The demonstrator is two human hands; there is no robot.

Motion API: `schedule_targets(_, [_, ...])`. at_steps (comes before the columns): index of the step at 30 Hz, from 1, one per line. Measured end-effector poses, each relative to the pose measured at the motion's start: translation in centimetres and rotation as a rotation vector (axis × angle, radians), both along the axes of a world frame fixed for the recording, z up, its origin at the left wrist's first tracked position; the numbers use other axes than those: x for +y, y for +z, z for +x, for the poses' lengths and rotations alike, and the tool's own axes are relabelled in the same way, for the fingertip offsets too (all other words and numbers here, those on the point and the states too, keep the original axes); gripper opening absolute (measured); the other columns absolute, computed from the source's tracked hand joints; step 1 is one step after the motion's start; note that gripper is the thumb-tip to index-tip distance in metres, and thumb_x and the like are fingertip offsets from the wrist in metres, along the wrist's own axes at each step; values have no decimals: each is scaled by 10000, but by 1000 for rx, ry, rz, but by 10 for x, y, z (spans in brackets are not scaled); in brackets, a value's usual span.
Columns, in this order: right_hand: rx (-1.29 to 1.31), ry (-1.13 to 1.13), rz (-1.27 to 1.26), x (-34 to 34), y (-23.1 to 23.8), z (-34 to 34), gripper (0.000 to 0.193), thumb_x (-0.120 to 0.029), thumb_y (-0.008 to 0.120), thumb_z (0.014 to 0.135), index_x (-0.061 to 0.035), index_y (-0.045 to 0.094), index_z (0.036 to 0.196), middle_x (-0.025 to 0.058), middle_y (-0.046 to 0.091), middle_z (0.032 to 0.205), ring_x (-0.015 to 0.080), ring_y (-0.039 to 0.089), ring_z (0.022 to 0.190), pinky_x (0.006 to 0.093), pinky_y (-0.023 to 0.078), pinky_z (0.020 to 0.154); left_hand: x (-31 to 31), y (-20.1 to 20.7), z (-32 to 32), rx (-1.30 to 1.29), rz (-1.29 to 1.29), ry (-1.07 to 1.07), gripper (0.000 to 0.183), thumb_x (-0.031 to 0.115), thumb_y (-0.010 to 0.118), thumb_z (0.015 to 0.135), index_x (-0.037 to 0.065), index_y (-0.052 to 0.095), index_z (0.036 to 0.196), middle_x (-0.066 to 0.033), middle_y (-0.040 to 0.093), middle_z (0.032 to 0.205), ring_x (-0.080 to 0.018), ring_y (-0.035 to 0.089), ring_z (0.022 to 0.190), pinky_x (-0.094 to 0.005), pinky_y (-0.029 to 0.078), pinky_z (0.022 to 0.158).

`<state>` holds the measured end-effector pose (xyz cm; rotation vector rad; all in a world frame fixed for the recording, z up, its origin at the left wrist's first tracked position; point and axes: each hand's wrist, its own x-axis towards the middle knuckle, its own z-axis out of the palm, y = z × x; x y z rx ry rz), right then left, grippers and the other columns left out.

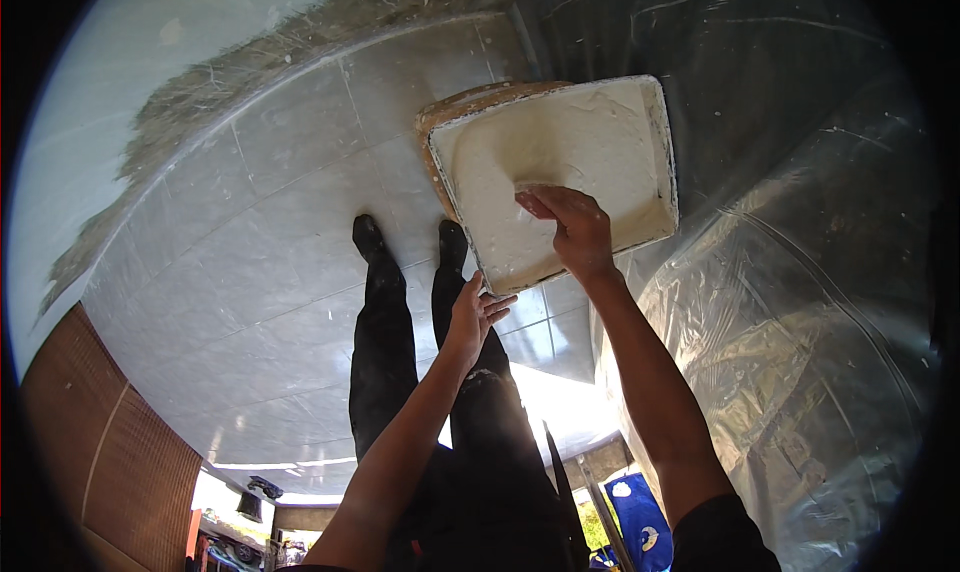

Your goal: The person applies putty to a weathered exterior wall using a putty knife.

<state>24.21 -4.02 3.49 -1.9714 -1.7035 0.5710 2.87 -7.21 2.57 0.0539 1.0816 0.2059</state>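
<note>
Grey-tiled floor [270,242] across the middle, clear plastic sheeting [800,302] down the right, likely hung as splash protection. Head view: rectangular tray [657,218] of creamy plaster-like paste [590,132], upper centre-right, propped on a brown support [426,137] of unclear kind, presumably to raise it within reach. Left hand [470,317] at the tray's lower-left corner, fingers spread wide, probably steadying the rim; firm contact unclear. Right hand [583,234] over the paste, fingers curled; can't tell whether they're closed on anything.
</note>
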Motion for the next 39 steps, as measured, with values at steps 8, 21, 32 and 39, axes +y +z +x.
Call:
schedule_targets(8, [73, -17, -52, 30, 13, -1, 512, 146, 581, 737, -100, 731, 1160, 68, 766, 1018, 258, 717, 988, 382, 541, 931, -3, -2, -3, -2, 13, -4, 770, 604, 383, 1014, 3, 351, 1494, -261, 514, 1440, -395, 484, 1364, -518, 295, 1159])
schedule_targets(21, [-54, -84, -175, 37, 0, -11, 506, 133, 556, 723, -116, 712, 1135, 68, 753, 1035, 286, 691, 978, 417, 525, 909, -1, -3, -2, 3, -32, 47, 764, 599, 376, 1019, -4, 359, 1487, -268, 528, 1421, -402, 487, 1359, -517, 295, 1170])
schedule_targets(32, [-27, -105, 40, 81, -5, -14, 499, 117, 581, 725, -131, 717, 1135, 51, 749, 1042, 287, 680, 1006, 415, 505, 918, -4, 0, -1, -12, 10, 50, 757, 593, 368, 1023, -6, 366, 1486, -264, 519, 1433, -393, 473, 1372, -512, 280, 1176])
schedule_targets(39, [50, -49, 34, 97, 4, -39, 474, 125, 583, 749, -119, 736, 1125, 77, 743, 1097, 274, 677, 1050, 406, 516, 953, -2, 0, -3, -15, 5, 32, 752, 588, 362, 1026, -10, 371, 1483, -263, 525, 1426, -391, 474, 1372, -511, 276, 1178])
